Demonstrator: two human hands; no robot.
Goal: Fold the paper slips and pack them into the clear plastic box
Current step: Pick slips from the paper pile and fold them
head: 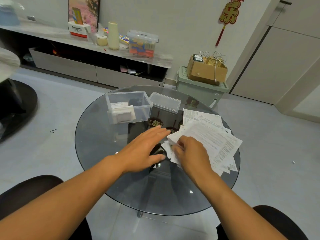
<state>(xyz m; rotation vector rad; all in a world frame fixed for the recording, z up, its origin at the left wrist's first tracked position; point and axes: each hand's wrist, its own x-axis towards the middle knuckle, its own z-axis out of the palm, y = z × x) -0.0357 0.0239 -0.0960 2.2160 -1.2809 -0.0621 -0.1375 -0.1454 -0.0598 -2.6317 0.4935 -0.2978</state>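
Paper slips being taken up from a loose pile on a round glass bench (pixel 97 149).

The right hand (pixel 190 153) is curled onto the near edge of the paper slips (pixel 211 135), apparently to separate one for folding; the left hand (pixel 143 146) is held flat and empty just left of the pile. Behind the pile the clear plastic box (pixel 129 106) stands open, folded slips already stacked inside, its lid (pixel 165 102) laid beside it. The print on the slips cannot be read.
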